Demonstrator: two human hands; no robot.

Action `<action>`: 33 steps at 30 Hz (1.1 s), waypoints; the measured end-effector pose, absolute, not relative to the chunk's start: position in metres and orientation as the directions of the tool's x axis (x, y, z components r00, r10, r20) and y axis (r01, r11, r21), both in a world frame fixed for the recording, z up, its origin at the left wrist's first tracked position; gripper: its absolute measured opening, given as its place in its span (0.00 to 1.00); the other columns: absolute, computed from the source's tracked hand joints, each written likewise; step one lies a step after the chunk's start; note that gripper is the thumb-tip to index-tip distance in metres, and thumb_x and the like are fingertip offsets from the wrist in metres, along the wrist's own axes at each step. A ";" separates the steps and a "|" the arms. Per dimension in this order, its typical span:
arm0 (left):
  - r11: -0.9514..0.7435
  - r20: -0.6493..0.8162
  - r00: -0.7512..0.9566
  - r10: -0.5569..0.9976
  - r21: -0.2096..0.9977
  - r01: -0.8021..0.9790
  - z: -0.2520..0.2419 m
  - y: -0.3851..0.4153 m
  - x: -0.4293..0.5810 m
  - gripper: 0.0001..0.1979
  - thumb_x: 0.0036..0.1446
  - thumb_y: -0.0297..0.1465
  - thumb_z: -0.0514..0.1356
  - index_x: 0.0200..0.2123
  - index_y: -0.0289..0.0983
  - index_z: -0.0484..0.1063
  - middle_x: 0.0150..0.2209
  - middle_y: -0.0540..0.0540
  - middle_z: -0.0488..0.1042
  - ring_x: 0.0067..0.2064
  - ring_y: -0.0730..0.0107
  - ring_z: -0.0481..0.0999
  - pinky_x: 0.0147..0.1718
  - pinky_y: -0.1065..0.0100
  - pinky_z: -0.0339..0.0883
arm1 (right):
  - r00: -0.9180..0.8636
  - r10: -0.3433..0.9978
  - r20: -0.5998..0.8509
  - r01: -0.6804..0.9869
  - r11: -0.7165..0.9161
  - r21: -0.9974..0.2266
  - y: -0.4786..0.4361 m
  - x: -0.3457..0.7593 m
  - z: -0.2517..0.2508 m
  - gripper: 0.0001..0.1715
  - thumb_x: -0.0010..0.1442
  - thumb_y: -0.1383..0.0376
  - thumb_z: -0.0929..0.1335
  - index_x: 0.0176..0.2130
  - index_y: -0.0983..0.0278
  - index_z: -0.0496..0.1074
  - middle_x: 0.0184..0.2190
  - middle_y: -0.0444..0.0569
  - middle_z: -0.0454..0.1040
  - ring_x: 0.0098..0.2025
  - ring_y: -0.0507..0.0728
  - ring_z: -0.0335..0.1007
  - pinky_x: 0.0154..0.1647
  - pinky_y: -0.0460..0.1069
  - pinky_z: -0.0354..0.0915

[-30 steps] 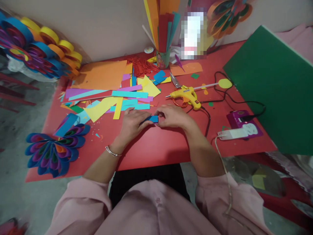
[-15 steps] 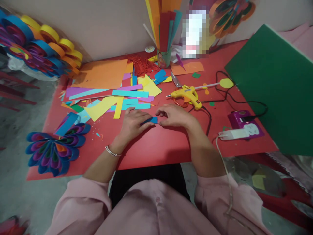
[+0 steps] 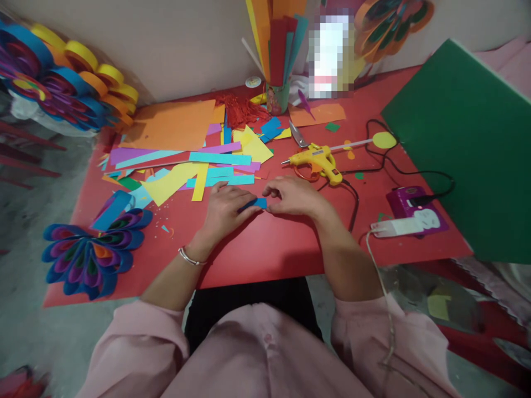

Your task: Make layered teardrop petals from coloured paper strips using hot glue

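A small blue paper strip lies low over the red table, its left part hidden under my fingers. My left hand, with a silver bangle at the wrist, is closed on the strip between thumb and fingers. My right hand is at the strip's right end, fingers curved and apart from the thumb. Its thumb tip is right by the end of the strip; whether they touch is hard to tell. Just beyond the right hand lies a yellow hot glue gun, its nozzle pointing left.
Coloured paper strips and an orange sheet cover the back left. A quilled paper piece sits front left. Scissors and a cup of strips stand behind. A purple power box, cords and a green board are right.
My right thumb has come slightly closer to the right end of the blue strip. My left hand keeps its grip, and the other things lie as before.
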State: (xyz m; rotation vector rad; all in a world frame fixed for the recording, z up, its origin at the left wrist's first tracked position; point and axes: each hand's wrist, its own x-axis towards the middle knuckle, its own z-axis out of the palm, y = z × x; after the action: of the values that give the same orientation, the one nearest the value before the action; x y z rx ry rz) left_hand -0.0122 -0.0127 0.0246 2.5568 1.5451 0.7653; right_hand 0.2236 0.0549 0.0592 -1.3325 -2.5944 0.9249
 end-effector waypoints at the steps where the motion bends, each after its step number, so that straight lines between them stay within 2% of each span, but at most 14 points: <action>1: -0.495 0.379 0.375 0.846 0.297 0.817 0.025 -0.013 -0.012 0.14 0.73 0.48 0.66 0.45 0.45 0.85 0.45 0.46 0.89 0.49 0.55 0.86 0.64 0.46 0.60 | -0.617 0.762 -0.197 0.714 0.437 -0.546 0.055 0.223 0.059 0.22 0.59 0.60 0.76 0.53 0.58 0.83 0.47 0.50 0.83 0.51 0.62 0.76 0.43 0.52 0.63; 8: -0.485 0.366 0.372 0.853 0.293 0.824 0.024 -0.013 -0.012 0.13 0.72 0.47 0.66 0.46 0.46 0.86 0.45 0.46 0.89 0.49 0.55 0.85 0.66 0.46 0.60 | -0.616 0.762 -0.202 0.718 0.437 -0.542 0.056 0.223 0.059 0.21 0.59 0.61 0.76 0.52 0.58 0.83 0.47 0.50 0.83 0.50 0.61 0.76 0.42 0.52 0.63; 16: -0.492 0.355 0.386 0.851 0.288 0.821 0.025 -0.013 -0.012 0.15 0.73 0.48 0.65 0.44 0.45 0.86 0.44 0.46 0.89 0.48 0.55 0.84 0.65 0.46 0.60 | -0.553 0.797 -0.242 0.710 0.299 -0.638 0.057 0.226 0.060 0.09 0.61 0.66 0.72 0.43 0.59 0.82 0.40 0.46 0.85 0.40 0.56 0.77 0.38 0.49 0.62; 19: -0.485 0.341 0.385 0.858 0.288 0.825 0.025 -0.012 -0.012 0.15 0.73 0.48 0.65 0.44 0.46 0.86 0.44 0.46 0.89 0.48 0.55 0.84 0.65 0.45 0.59 | -0.516 0.820 -0.249 0.741 0.282 -0.609 0.058 0.224 0.059 0.05 0.63 0.66 0.72 0.40 0.60 0.81 0.38 0.46 0.85 0.38 0.56 0.76 0.37 0.50 0.61; 33: -0.484 0.340 0.386 0.858 0.281 0.829 0.028 -0.012 -0.011 0.14 0.73 0.47 0.64 0.44 0.45 0.86 0.44 0.46 0.89 0.47 0.54 0.84 0.64 0.45 0.60 | -0.483 0.835 -0.265 0.787 0.281 -0.550 0.057 0.220 0.062 0.06 0.65 0.62 0.73 0.40 0.59 0.83 0.37 0.45 0.85 0.38 0.56 0.75 0.36 0.51 0.56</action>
State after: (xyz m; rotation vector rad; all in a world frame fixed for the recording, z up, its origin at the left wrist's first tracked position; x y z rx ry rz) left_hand -0.0110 -0.0121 0.0277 2.5610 1.5603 0.6900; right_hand 0.2198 0.0570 0.0621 -1.5566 -2.4530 0.9820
